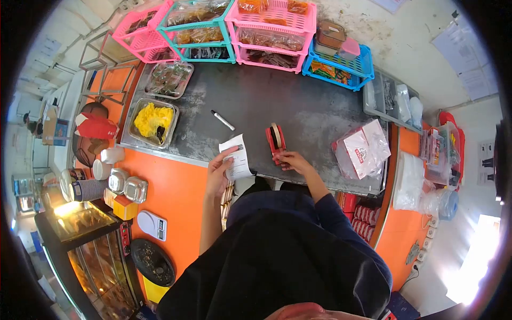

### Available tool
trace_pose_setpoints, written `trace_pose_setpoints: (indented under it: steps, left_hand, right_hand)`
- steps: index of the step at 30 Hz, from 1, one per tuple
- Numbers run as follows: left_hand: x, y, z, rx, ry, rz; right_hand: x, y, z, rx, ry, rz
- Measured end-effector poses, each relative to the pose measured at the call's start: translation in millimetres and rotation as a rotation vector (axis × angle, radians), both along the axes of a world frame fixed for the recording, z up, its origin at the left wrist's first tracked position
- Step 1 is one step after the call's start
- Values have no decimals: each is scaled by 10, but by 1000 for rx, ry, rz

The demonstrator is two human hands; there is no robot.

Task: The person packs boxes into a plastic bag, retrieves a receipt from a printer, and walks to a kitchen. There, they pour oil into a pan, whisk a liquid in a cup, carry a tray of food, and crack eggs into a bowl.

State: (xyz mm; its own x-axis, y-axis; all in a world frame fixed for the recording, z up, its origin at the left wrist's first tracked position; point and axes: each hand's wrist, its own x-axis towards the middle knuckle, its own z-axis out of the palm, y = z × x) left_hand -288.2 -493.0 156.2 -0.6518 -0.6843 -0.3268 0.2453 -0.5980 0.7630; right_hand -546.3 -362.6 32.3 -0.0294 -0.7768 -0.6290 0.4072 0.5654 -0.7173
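My left hand (217, 173) is closed on a white printed paper (238, 160) at the front edge of the dark table (240, 96). To its right, my right hand (294, 161) has its fingers closed at the near end of a red tape dispenser (276, 140), which lies on the table with a roll of tape in it. A black and white marker (223, 120) lies on the table beyond the paper, left of the dispenser.
Pink, teal and blue racks (338, 69) line the back. Steel trays, one with yellow contents (153, 120), stand at left. A plastic-wrapped white pack (364, 150) sits at right. Bowls, a scale (152, 225) and a glass display case (96, 261) are on the left.
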Motion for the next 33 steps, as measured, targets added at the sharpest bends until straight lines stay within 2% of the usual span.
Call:
trace_pose_setpoints:
  steps: [2,4,5,7,8,10,11,13,14,16,17,18,19,21,22,24,25,26,28,29,30,33]
  left_hand:
    - [-13,67,116,58,35,69]
    - [-119,134,236,-51,39,115]
    - [-154,211,274,-143,42,149]
    - [-264,306,367,-129,27,143]
    - [-377,295,382,-143,34,141]
    - [-564,360,419,-208,16,159]
    - [-689,396,486,-221,11,199]
    - [-926,406,494,-314,-14,248]
    - [-1049,451,507,-322,-6,240]
    - [-1361,513,539,-410,-35,269]
    - [-1509,538,515,-553,-31,247]
    - [-1670,607,544,-550,-26,236]
    - [-1845,695,603,-597,3,189]
    - [-2260,923,705,-632,42,90]
    - [-2495,1043,712,-627,63,46]
    - [-2983,1316,730,-726,106,-73]
    - [-3242,1477,782,-673,137,-68]
    - [-3485,1573,808,-668,161,-106]
    - [-3955,1661,841,-571,144,-103]
    - [-4176,1660,810,-485,17,-102]
    - [-4455,1654,804,-566,83,-120]
    - [-5076,1801,770,-474,65,-156]
  right_hand:
    - [6,120,-126,-110,-44,-16]
    - [26,380,-401,-572,870,111]
    - [44,380,-438,-568,861,121]
    - [149,370,-486,-138,557,-72]
    - [48,326,-514,-139,560,-64]
    - [-70,273,-549,49,465,213]
    - [-115,309,-515,41,462,214]
    - [-290,470,-415,211,551,308]
    - [-360,580,-331,206,557,297]
    - [-581,729,-47,25,465,411]
    - [-715,755,241,-158,373,352]
    - [-806,819,603,-332,273,291]
    - [-924,896,979,-323,274,271]
    - [-1240,1024,1628,-693,269,154]
    - [-1391,1102,1785,-682,291,110]
    - [-1695,1299,1963,-467,504,21]
    - [-1875,1413,1816,-331,576,-5]
    - [-2055,1598,1844,-316,592,-44]
    - [-2376,1958,1930,-332,531,-207]
    - [-2487,2149,1974,-303,514,-324]
    - [-2662,2292,1990,-299,511,-324]
    - [-3131,2595,1907,-192,418,-413]
